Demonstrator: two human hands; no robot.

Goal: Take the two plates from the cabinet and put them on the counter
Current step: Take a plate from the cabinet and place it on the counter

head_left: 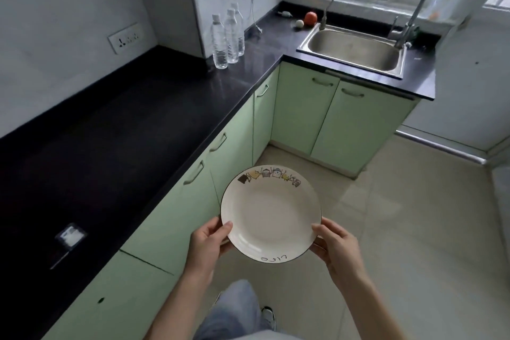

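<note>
Left hand (211, 240) and right hand (332, 243) grip opposite rims (thumbs on top), forearms extended.

Home kitchen: sink (325, 48), counter (138, 119), cabinets (300, 107).

A black L-shaped counter (116, 130) runs along the left wall and turns right under the window. Three clear bottles (226, 36) stand close together near the corner, beside a wall column. Farther back, an orange ball (310, 18) and a smaller pale ball (299, 24) lie next to each other, just left of a steel sink (356, 48) set into the counter. A small white-faced device (70, 235) lies flat on the near stretch. Pale tile floor (400, 229) spreads to the right.
</note>
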